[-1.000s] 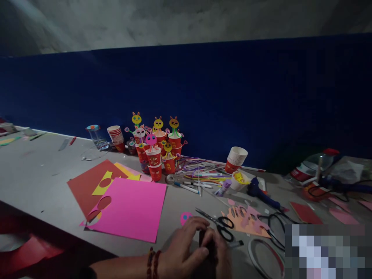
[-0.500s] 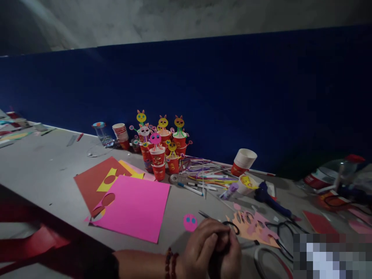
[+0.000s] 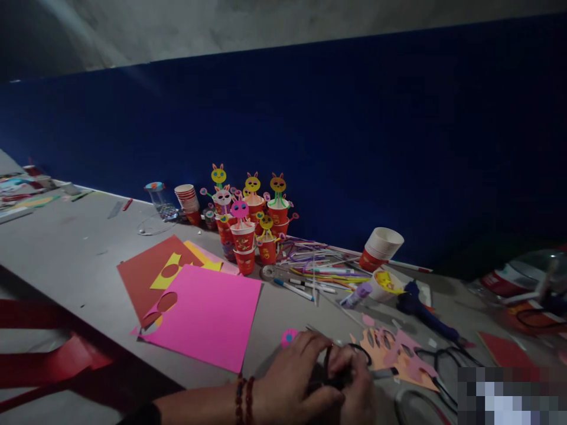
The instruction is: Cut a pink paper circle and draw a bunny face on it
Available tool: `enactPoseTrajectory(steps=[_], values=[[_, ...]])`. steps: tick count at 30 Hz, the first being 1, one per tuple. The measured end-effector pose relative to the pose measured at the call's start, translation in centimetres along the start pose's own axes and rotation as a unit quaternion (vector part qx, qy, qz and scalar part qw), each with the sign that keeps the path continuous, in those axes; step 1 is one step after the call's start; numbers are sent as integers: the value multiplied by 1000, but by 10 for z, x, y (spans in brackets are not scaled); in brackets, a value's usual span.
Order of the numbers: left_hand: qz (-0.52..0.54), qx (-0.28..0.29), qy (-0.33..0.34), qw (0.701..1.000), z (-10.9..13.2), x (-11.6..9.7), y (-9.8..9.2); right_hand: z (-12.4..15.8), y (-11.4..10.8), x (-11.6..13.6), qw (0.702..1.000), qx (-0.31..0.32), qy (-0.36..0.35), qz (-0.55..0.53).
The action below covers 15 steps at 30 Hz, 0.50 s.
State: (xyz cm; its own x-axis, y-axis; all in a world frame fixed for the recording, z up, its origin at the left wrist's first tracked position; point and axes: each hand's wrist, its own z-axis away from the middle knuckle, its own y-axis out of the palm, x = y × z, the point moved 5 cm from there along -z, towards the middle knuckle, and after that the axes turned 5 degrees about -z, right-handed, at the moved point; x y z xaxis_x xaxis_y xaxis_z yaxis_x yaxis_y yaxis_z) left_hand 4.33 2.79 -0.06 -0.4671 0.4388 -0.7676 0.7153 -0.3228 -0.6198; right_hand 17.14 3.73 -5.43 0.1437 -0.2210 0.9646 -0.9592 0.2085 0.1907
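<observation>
My left hand (image 3: 290, 378), with dark red beads at the wrist, is at the bottom centre, fingers curled over. My right hand (image 3: 358, 386) meets it with bent fingers. Something dark lies between the two, mostly covered, so I cannot make it out. Just beyond the fingers are scissors with a black handle (image 3: 362, 352), partly hidden by my hands. A pink paper face (image 3: 289, 337) with blue eyes peeks out beyond my left hand. To the right of my right hand lie peach and pink paper scraps (image 3: 401, 354) with cut holes.
Pink paper (image 3: 208, 319) lies over a brown sheet (image 3: 142, 277) at left. Paper-cup figures (image 3: 243, 236) stand along the blue wall, beside pipe cleaners (image 3: 319, 265), markers (image 3: 295, 289) and stacked cups (image 3: 383, 245). A blue glue gun (image 3: 425, 313) and cables are at right.
The view has shifted slightly, moving most table things rightward. My hands have spread a little apart, showing more of the dark thing between them. My left hand now covers more of the pink face.
</observation>
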Motion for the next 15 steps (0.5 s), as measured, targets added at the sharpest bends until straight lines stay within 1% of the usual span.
enactPoseTrajectory(steps=[2,4,5,7,9,11,13,14,15], values=[[-44,23,-52,997,4,9,-2,1,2,8,999,23,-8,30],[-82,39,-74,993,7,18,-3,3,7,13,996,57,9,63],[-99,40,-69,992,8,22,-5,4,9,14,994,71,24,76],[-127,28,-34,991,8,29,-12,7,9,12,992,75,55,84],[-148,8,5,989,7,37,-26,8,5,5,990,72,90,82],[-174,-18,-1,985,3,48,-45,8,-4,-1,988,74,112,78],[-231,-47,-15,972,-2,59,-66,7,-16,-5,987,79,117,82],[-274,-50,-22,960,-4,64,-75,7,-23,-6,987,75,114,86],[-319,-41,-25,947,-7,69,-81,6,-30,-5,987,66,109,93]])
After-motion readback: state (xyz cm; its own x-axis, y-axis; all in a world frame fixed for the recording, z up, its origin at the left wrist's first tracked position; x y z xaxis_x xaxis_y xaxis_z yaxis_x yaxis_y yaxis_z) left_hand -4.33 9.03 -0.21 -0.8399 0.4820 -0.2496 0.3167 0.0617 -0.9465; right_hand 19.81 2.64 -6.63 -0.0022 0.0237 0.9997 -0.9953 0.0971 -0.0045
